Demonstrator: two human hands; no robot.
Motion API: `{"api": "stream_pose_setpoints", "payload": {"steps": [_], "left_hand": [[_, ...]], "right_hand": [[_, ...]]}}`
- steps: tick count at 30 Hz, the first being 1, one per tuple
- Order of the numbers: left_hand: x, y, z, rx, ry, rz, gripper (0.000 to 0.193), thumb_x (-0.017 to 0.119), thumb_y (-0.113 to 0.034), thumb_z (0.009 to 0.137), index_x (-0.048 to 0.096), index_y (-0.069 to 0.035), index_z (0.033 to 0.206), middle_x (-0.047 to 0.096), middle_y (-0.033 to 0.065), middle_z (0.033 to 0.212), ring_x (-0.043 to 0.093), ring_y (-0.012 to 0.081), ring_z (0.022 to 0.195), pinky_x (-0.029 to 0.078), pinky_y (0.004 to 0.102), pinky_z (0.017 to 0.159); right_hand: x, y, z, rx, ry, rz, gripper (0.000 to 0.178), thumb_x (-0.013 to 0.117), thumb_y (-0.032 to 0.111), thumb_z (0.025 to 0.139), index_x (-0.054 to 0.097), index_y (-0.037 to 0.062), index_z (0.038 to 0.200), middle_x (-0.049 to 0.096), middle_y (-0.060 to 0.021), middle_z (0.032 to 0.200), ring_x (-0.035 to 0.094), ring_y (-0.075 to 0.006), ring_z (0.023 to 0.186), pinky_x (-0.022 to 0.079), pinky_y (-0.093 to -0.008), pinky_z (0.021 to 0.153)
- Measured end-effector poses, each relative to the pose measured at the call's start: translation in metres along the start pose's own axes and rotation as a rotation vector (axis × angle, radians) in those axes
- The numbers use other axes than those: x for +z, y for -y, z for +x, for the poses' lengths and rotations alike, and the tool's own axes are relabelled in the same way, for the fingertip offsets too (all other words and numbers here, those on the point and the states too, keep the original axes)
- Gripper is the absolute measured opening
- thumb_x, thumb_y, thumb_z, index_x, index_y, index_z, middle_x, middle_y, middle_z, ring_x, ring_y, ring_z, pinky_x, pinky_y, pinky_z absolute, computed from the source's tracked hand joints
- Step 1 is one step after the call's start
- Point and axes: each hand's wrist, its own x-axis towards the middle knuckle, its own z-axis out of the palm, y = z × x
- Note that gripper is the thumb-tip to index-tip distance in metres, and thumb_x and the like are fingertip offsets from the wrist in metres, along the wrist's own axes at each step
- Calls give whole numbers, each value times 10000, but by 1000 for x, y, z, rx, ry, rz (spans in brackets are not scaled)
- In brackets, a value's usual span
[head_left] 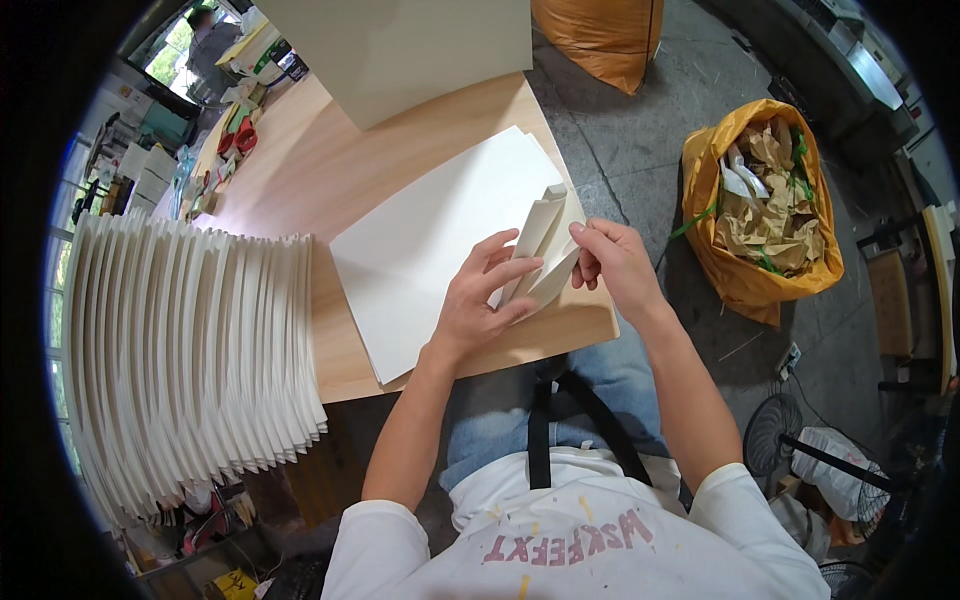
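Observation:
A folded piece of white card (548, 228) stands tilted over the right part of a large white sheet (430, 240) on the table. It has several narrow creased panels. My left hand (482, 300) holds its left side, with fingers curled over it and the thumb low against it. At the card's right edge, my right hand (614, 262) pinches it between thumb and fingers; part of that grip is hidden. The white sheet lies flat beneath, close to the table's front edge.
A long row of folded white card pieces (190, 350) stands at the left. A large pale board (420, 50) rises at the table's (290, 130) far side. Right of it, an orange sack (740, 270) holds crumpled brown paper. A black fan (772, 432) stands lower right; a person (212, 50) is far left.

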Motion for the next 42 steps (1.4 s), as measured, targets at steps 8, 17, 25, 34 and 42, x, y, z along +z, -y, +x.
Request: {"api": "stream_pose_setpoints", "payload": {"steps": [8, 17, 25, 34, 42], "left_hand": [[0, 7, 0, -27, -12, -78, 543, 964, -157, 808, 800, -174, 1325, 577, 118, 1487, 699, 310, 1274, 592, 435, 1067], [6, -5, 3, -32, -111, -46, 467, 766, 32, 925, 783, -164, 1349, 499, 158, 1640, 722, 322, 1238, 631, 415, 1000], [2, -5, 4, 38, -44, -7, 500, 962, -175, 805, 813, -166, 1282, 604, 114, 1435, 703, 328, 1259, 600, 447, 1057], [-2, 2, 2, -16, -17, -63, 555, 951, -123, 822, 795, -180, 1352, 626, 107, 1363, 699, 289, 1251, 580, 419, 1084], [5, -8, 3, -43, -108, 26, 478, 787, 13, 918, 794, -196, 1347, 583, 145, 1549, 714, 331, 1253, 627, 403, 1004]], "right_hand": [[-2, 0, -1, -23, 13, -22, 416, 645, 317, 1107, 590, 91, 762, 589, 4, 663, 621, -107, 591, 449, -258, 546], [0, -6, -1, -62, -74, -168, 393, 665, 308, 1095, 613, 80, 778, 592, 8, 664, 618, -102, 579, 456, -259, 534], [0, 1, 1, -16, 16, 71, 380, 655, 278, 1098, 605, 102, 765, 597, 7, 658, 623, -97, 584, 454, -250, 543], [0, -1, -4, -64, -20, -19, 467, 672, 425, 1092, 610, 92, 770, 578, 18, 655, 622, -82, 586, 434, -237, 521], [-2, -9, -1, -67, -63, -115, 408, 689, 337, 1078, 598, 95, 762, 586, 10, 661, 619, -103, 579, 433, -262, 527]]}}
